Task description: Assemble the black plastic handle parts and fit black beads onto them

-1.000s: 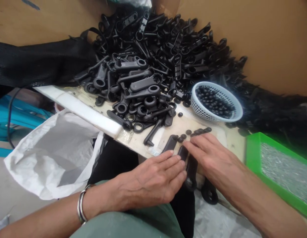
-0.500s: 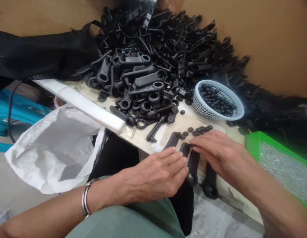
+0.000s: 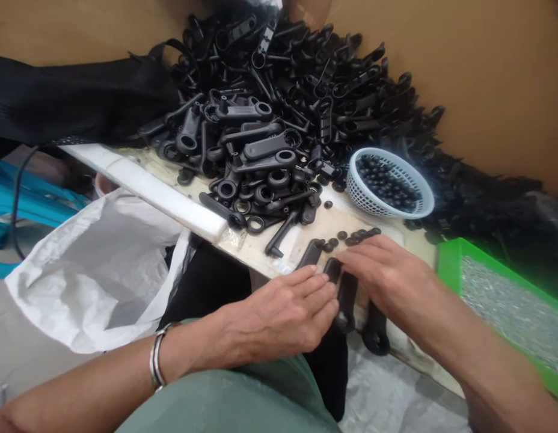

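Note:
Several black plastic crank handles lie side by side across the front edge of the table. My left hand (image 3: 292,313) is closed over one crank handle (image 3: 333,270), fingers bent together and hiding much of it. Another crank handle (image 3: 310,254) pokes out beyond those fingers. My right hand (image 3: 391,270) has its fingertips pressed together at the far end of the held handle; whatever they pinch is hidden. Beneath the right palm are two more handles, one (image 3: 347,300) beside the left fingers and one (image 3: 376,331) farther right. Small round black caps (image 3: 342,235) sit just past the right fingers.
A large pile of black crank handles (image 3: 270,144) covers the table's back. The pale blue basket (image 3: 426,207) contains black caps. At right, a green tray (image 3: 450,255) holds small shiny pieces. An open white sack (image 3: 49,288) stands below the table's left edge.
The view has shifted slightly, so the basket and green tray appear a little farther left. Both hands keep nearly the same place and grip on the handles.

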A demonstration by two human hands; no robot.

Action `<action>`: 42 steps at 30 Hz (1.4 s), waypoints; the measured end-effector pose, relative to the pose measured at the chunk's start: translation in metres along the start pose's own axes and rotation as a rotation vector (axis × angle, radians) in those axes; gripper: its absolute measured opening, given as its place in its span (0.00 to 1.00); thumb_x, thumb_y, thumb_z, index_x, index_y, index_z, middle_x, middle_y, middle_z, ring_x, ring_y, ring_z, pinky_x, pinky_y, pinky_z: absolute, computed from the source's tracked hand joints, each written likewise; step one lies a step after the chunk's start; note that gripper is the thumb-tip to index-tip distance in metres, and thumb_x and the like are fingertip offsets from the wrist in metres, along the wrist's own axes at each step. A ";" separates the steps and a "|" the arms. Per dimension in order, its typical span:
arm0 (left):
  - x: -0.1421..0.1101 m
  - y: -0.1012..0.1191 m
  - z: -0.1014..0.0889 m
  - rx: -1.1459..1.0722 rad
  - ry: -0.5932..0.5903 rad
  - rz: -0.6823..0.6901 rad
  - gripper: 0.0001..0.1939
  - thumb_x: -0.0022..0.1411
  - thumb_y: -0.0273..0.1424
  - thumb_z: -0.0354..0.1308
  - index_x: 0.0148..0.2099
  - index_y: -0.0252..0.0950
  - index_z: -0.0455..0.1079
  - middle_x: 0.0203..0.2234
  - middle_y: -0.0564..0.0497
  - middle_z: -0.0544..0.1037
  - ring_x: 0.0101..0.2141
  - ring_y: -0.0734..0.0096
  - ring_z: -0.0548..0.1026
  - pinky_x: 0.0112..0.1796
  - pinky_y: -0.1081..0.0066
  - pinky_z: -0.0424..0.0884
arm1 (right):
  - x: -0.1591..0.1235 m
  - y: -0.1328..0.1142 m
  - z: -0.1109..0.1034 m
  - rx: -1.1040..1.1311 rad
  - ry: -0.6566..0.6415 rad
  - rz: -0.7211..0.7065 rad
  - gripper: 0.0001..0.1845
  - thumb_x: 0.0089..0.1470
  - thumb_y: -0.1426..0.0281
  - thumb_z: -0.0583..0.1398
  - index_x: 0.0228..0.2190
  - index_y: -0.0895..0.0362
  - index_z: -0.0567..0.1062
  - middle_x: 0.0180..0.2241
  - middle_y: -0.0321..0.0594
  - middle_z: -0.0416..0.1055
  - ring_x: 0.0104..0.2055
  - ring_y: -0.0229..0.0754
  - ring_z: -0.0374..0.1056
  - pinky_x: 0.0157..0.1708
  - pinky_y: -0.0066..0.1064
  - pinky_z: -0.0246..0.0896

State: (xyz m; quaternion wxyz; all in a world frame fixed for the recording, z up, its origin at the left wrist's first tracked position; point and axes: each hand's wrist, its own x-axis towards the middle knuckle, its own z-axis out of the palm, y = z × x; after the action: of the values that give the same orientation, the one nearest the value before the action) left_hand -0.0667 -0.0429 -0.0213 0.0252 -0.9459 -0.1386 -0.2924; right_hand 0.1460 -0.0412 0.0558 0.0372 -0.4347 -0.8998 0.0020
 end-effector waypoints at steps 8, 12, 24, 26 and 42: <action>-0.001 0.001 -0.001 0.000 0.012 -0.001 0.11 0.73 0.27 0.52 0.51 0.28 0.73 0.49 0.39 0.81 0.54 0.59 0.77 0.62 0.57 0.68 | 0.001 0.049 -0.005 -0.005 0.019 0.238 0.17 0.67 0.64 0.52 0.42 0.52 0.81 0.40 0.45 0.81 0.36 0.52 0.76 0.34 0.39 0.67; 0.000 0.000 -0.006 0.010 -0.015 0.022 0.11 0.72 0.26 0.53 0.51 0.26 0.73 0.49 0.37 0.81 0.54 0.58 0.77 0.62 0.56 0.68 | 0.023 0.056 0.009 -0.035 -0.091 0.212 0.13 0.62 0.69 0.54 0.34 0.52 0.80 0.37 0.45 0.80 0.39 0.54 0.74 0.35 0.41 0.64; -0.014 -0.007 -0.020 0.059 -0.047 -0.018 0.18 0.72 0.27 0.54 0.59 0.23 0.70 0.57 0.37 0.76 0.61 0.52 0.71 0.65 0.55 0.64 | 0.015 0.046 -0.004 0.672 0.114 0.596 0.16 0.55 0.57 0.65 0.42 0.49 0.85 0.33 0.40 0.82 0.30 0.44 0.75 0.32 0.35 0.70; -0.017 -0.007 -0.020 0.103 -0.084 -0.026 0.19 0.71 0.25 0.54 0.61 0.22 0.69 0.58 0.35 0.75 0.61 0.51 0.71 0.64 0.56 0.65 | 0.010 0.042 -0.008 0.903 0.133 0.696 0.15 0.51 0.55 0.69 0.39 0.48 0.86 0.27 0.38 0.79 0.26 0.39 0.71 0.28 0.31 0.68; -0.020 -0.004 -0.022 0.054 0.003 -0.099 0.15 0.72 0.23 0.52 0.55 0.23 0.73 0.54 0.37 0.79 0.58 0.54 0.74 0.61 0.59 0.71 | 0.026 0.011 -0.008 0.746 0.207 0.542 0.11 0.50 0.63 0.68 0.38 0.43 0.86 0.27 0.35 0.80 0.26 0.37 0.71 0.27 0.27 0.68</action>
State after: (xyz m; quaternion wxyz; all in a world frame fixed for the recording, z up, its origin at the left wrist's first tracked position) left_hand -0.0959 -0.0466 -0.0150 0.0365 -0.9364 -0.1928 -0.2911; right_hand 0.1389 -0.0139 0.0648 0.2784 -0.6088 -0.6834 0.2913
